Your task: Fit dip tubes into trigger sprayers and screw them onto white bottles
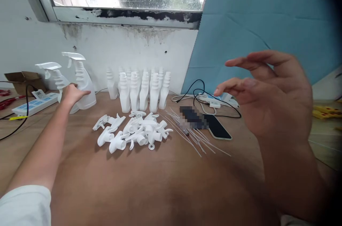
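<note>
Out at the far left, my left hand (71, 96) is closed on a white spray bottle (87, 88) with a trigger head, its thumb across the bottle's front. A second spray bottle (59, 80) with its trigger head on stands right beside it, partly hidden behind the hand. My right hand (275, 94) is raised on the right, fingers apart and nothing between them. Loose white trigger heads (136, 129) lie in a pile at the middle of the table. Behind them several white bottles (144, 92) without heads stand upright in rows.
Thin white tubes (199, 140) lie beside a dark phone (217, 127) and a blurred-out item (193, 117). Power strips with cables sit at left (37, 104) and right (223, 99). A cardboard box (25, 81) is at far left; yellow items (327, 112) lie at far right.
</note>
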